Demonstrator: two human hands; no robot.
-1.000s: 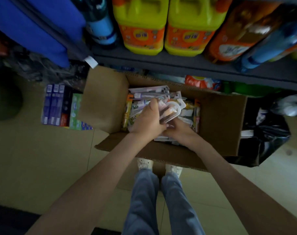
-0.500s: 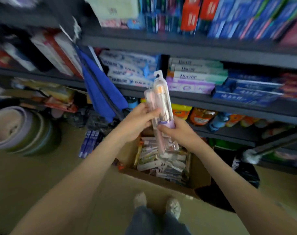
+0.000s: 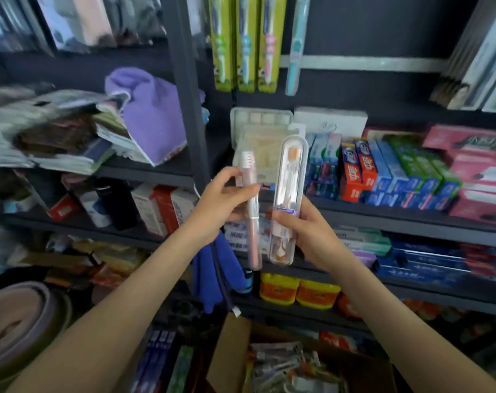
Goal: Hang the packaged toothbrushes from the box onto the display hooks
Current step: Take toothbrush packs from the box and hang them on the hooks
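1. Your left hand (image 3: 221,199) pinches the pink toothbrush pack (image 3: 251,211); your right hand (image 3: 300,225) grips the clear-cased pack (image 3: 287,199). Both packs are upright at chest height, well below the hanging toothbrushes (image 3: 246,43).
2. With both hands full, threading a hook could fumble one pack.
3. A dropped pack may miss the box (image 3: 292,361).

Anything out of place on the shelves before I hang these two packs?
Yes: a purple cloth is heaped crookedly over tilted magazines on the left shelf, and a blue cloth dangles below the left hand.
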